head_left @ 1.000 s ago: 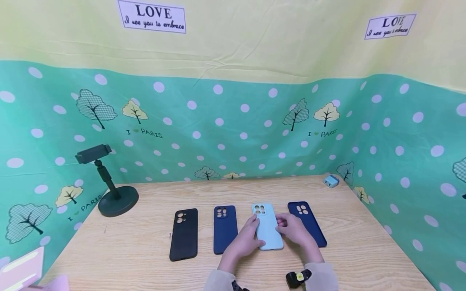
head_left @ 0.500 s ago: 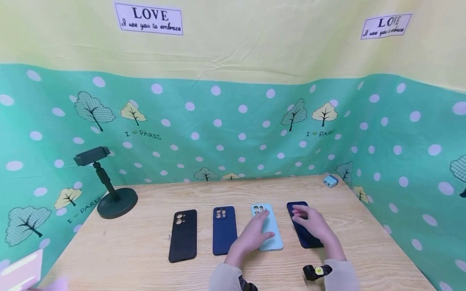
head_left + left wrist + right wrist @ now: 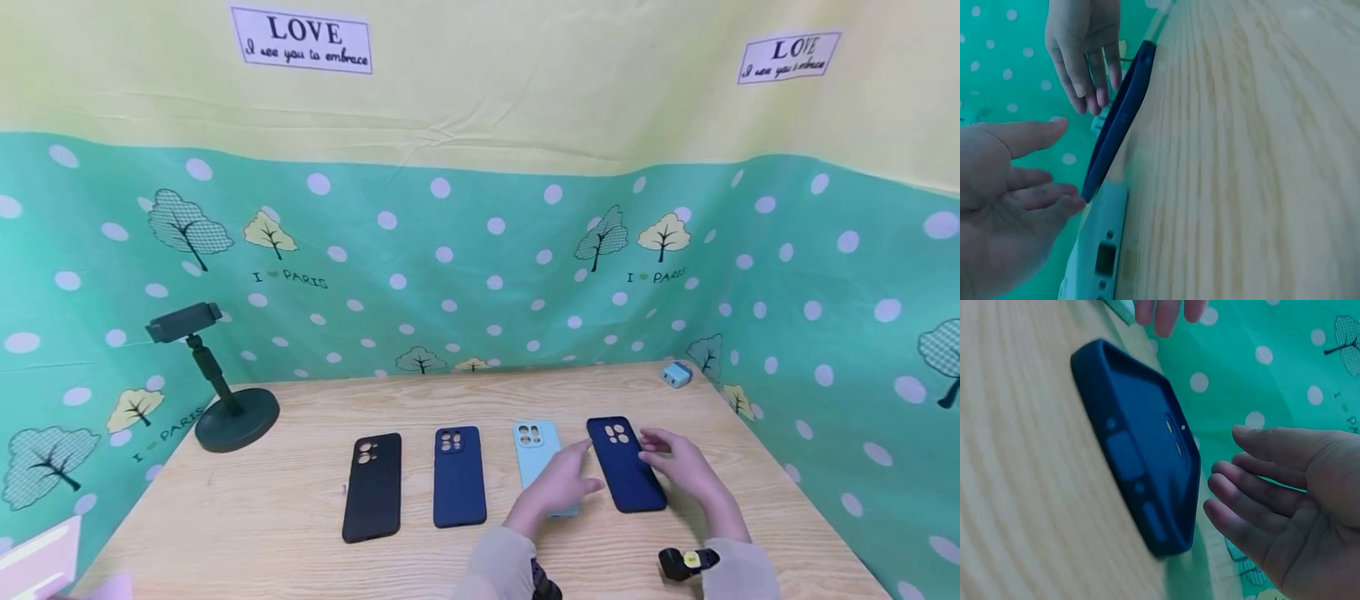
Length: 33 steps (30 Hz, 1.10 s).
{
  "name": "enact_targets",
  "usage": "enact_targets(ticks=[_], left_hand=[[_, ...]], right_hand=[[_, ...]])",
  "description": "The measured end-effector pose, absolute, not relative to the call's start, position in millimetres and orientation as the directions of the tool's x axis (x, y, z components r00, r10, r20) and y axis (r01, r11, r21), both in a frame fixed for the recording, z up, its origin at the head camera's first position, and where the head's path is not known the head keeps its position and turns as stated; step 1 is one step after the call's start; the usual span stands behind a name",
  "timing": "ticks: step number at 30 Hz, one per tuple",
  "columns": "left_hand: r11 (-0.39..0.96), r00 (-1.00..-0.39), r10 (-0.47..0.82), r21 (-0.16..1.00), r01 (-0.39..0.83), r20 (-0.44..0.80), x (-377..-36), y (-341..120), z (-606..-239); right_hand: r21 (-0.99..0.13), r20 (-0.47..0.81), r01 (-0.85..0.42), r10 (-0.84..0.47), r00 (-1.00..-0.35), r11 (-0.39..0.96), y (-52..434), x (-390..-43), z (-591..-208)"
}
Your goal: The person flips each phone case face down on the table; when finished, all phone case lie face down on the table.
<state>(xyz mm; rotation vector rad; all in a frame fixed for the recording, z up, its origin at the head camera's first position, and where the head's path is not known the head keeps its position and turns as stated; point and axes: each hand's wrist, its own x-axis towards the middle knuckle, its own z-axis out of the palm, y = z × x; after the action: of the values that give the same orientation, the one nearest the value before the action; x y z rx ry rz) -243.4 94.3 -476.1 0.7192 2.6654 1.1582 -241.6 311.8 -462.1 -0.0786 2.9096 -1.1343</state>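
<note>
A: Where are the hands?

B: The left hand [image 3: 558,486] and right hand [image 3: 684,468] flank the rightmost navy phone case [image 3: 625,463] on the counter [image 3: 285,533], fingers relaxed and apart, gripping nothing.

A: Why flank it?

B: Probably to straighten it; it sits askew in a row of four.

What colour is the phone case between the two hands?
Dark navy blue phone case, clearest in the head view.

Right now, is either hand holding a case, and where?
Nothing is held. Both hands, left and right, are open beside the navy case, which lies on the table.
</note>
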Motion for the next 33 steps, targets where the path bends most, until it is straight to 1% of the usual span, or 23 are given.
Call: enact_targets(ticks=[3,8,18,29,33], left_hand=[[0.603,-0.876,0.482,0.712,0.359,0.033,-244,101,-478],[0.594,-0.879,0.476,0.738,0.32,-0.002,-242,109,-483],[0.516,-0.893,0.45,0.811,0.276,0.018,-240,110,-489],[0.428,-0.874,0.473,0.839,0.337,0.109,-239,109,-489],[0.429,-0.874,0.472,0.835,0.346,0.12,-239,110,-489]], right_hand=[[-0.687,-0.012,-0.031,-0.053,-0.999,0.726,315,-240,-467],[-0.694,-0.022,-0.025,-0.056,-0.998,0.72,320,-238,-475],[-0.706,-0.017,-0.03,-0.059,-0.998,0.708,317,-239,-476],[-0.727,-0.021,-0.031,-0.067,-0.998,0.686,318,-240,-478],[-0.734,-0.028,-0.023,-0.065,-0.998,0.679,317,-240,-477]])
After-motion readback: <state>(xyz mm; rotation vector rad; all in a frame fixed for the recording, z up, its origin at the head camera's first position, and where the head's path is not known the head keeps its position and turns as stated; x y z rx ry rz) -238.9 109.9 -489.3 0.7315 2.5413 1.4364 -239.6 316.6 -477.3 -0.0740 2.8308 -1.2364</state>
